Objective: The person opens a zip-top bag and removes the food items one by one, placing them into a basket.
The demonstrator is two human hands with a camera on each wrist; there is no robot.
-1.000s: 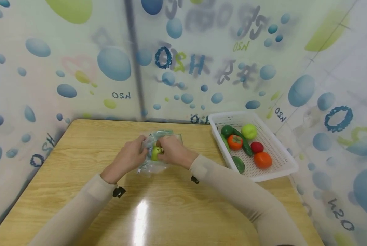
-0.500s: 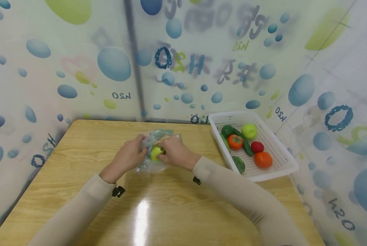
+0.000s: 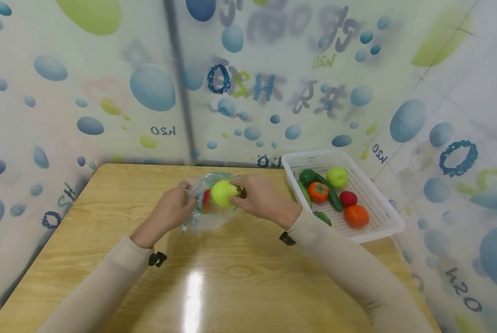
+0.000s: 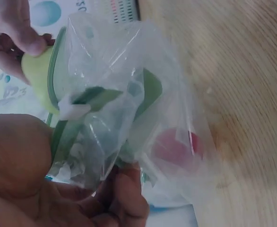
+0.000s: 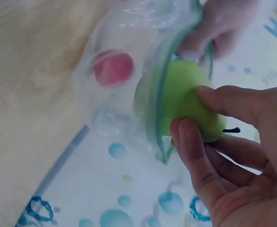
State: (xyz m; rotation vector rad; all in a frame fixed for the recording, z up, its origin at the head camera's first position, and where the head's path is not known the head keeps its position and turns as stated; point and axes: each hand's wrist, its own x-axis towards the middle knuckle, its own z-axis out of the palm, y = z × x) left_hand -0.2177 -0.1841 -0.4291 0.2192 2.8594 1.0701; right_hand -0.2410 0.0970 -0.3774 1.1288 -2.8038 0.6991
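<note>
A clear plastic zip bag [image 3: 208, 223] with a green-edged mouth is held up over the table, its opening facing right. My left hand [image 3: 168, 209] grips the bag beside its mouth, fingers curled around the film. A green pear [image 5: 188, 97] with a dark stem sits in the mouth, its rounder end inside and its stem end outside. Fingers and thumb of my right hand [image 3: 267, 199] pinch the pear near the stem. Deeper in the bag, a round red item [image 4: 176, 150] shows blurred through the plastic.
At the back right of the wooden table [image 3: 232, 286] stands a white perforated basket [image 3: 382, 215]. It holds an orange persimmon [image 3: 318, 192], a tomato [image 3: 356, 216], a small red item [image 3: 348, 199], a yellow-green fruit [image 3: 337, 177] and several dark green vegetables. A patterned curtain [image 3: 248, 115] hangs behind.
My right hand has drawn back to the right with the pear, which now shows much more at the bag's mouth. Red shows inside the bag. My left hand has stayed nearly in place.
</note>
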